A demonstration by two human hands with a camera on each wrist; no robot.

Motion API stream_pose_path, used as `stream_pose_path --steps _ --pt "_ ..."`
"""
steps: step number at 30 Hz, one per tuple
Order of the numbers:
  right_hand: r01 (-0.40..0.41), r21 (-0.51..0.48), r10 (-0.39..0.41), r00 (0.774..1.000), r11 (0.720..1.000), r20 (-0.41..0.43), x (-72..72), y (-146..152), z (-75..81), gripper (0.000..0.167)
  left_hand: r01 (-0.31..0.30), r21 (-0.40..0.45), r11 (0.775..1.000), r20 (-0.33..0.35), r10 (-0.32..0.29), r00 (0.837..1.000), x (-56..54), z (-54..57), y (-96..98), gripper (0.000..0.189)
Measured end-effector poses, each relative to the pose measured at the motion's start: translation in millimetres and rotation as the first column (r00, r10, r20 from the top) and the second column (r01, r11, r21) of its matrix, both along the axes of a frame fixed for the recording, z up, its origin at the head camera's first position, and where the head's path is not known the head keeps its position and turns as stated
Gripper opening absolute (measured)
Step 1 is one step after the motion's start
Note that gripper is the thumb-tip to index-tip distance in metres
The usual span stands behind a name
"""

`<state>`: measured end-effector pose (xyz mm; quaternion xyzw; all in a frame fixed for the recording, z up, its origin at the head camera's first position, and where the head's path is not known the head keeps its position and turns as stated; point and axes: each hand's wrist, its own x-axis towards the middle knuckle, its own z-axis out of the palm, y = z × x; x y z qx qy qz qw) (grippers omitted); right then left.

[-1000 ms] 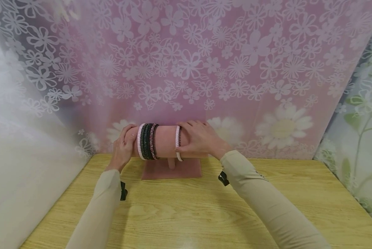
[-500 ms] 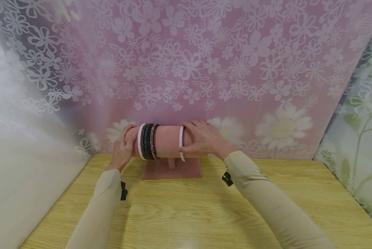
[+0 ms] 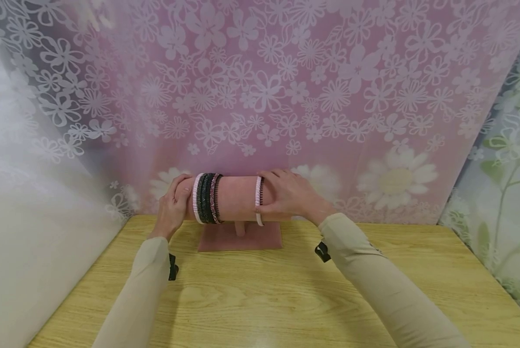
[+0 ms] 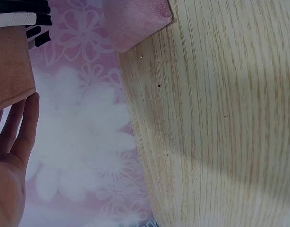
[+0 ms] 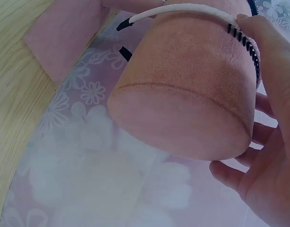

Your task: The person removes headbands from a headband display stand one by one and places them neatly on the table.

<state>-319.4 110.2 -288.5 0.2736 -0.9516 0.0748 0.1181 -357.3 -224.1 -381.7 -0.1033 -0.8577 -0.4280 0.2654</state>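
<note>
Right hand (image 3: 289,194) pinches one white toothed headband (image 3: 258,191), at its thumb and fingertips, around one pink display roll (image 3: 238,195). Left hand (image 3: 170,207) grips the roll's left end. Beside it: one white-ribbed headband (image 3: 196,198), dark headbands (image 3: 205,198) too close to count, one glittery pink headband (image 3: 213,198). Below, one pink base (image 3: 260,239).

A white ribbed headband (image 3: 196,199), dark glittery headbands (image 3: 204,199) and a pink-speckled, black-toothed headband (image 3: 213,199) stripe the left end of a dusty-pink, velvety cylindrical stand (image 3: 237,197); a white, black-toothed headband (image 3: 258,192) marks its right end. Yellow wood grain streaks the desk (image 3: 242,295). White flowers pattern the pink backdrop (image 3: 260,106) past its far edge, green leaves the pale sheet (image 3: 514,198) past its right.
</note>
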Motion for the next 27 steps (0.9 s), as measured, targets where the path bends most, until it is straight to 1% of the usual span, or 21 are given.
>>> stream_pose_path --steps 10,21,27 --pt "0.009 -0.026 -0.009 1.0 1.0 0.024 1.8 7 -0.6 0.096 -0.006 0.003 1.0 0.012 0.006 1.0 0.7 0.6 0.2 0.045" --pt "0.046 -0.032 -0.045 0.998 0.998 0.049 5.1 14 -0.8 0.096 -0.003 0.002 1.0 0.005 0.003 1.0 0.9 0.7 0.8 0.045" --pt "0.05 -0.042 -0.048 0.997 0.998 0.054 5.4 18 -1.5 0.094 -0.005 0.005 1.0 -0.001 0.005 1.0 -0.1 0.2 0.9 0.045"
